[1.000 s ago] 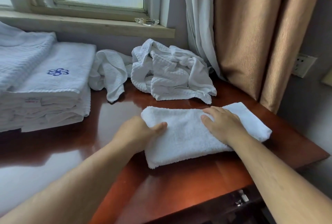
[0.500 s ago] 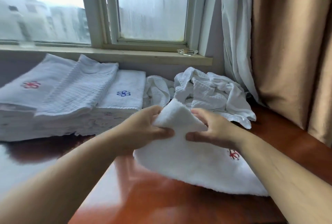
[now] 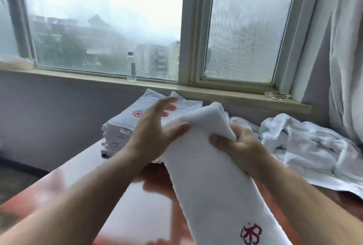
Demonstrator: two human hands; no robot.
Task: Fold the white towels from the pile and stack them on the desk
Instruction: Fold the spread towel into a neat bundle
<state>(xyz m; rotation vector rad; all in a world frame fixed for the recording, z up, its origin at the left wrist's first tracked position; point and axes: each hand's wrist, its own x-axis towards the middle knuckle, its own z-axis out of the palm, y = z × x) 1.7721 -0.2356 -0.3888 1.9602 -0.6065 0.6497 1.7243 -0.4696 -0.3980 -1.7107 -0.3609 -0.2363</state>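
The folded towel [image 3: 212, 168] is lifted above the worktop [image 3: 125, 201], between the two hands. Its long axis runs from the near right, where the red emblem is, up and away to the far left. The right hand [image 3: 238, 147] grasps its upper part from the right side. The left hand [image 3: 155, 132] has its fingers spread and only its thumb on the left edge. The stack of folded towels [image 3: 125, 127] lies beyond, to the far left, nearer to the left hand. I judge that the towel must travel that way. The unfolded pile [image 3: 306, 146] is on the right.
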